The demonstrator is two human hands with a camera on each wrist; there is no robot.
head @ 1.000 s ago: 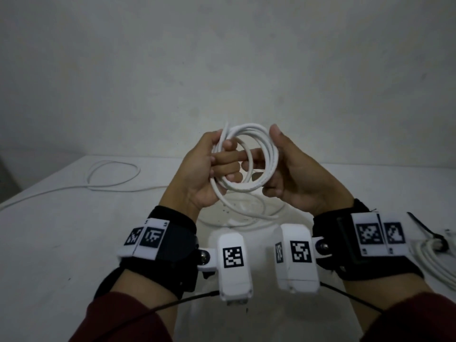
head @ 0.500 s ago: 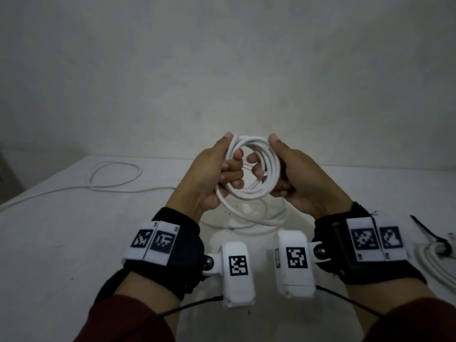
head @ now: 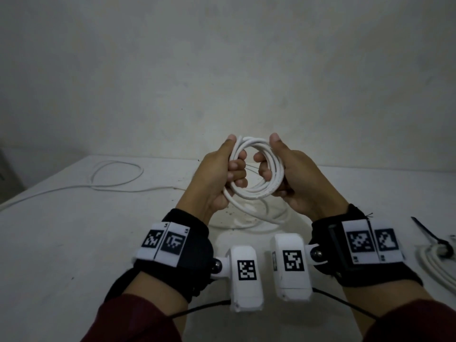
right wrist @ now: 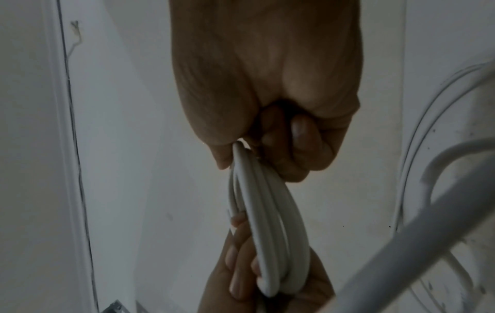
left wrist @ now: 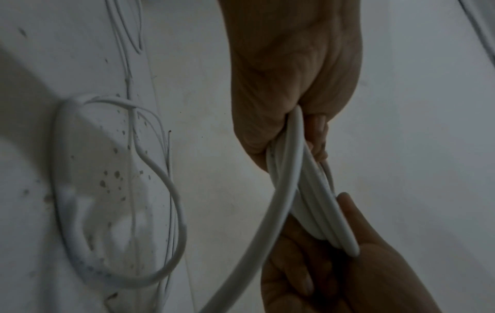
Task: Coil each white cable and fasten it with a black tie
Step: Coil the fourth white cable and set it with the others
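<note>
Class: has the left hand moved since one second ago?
Yes. The left hand has shifted right and slightly down toward the table edge, closing on the coil.

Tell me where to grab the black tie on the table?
Probably pinch the black tie at its thin straight tail, coming down from above. It lies flat at the table's right edge, and its other end seems to wrap a finished cable bundle.
</note>
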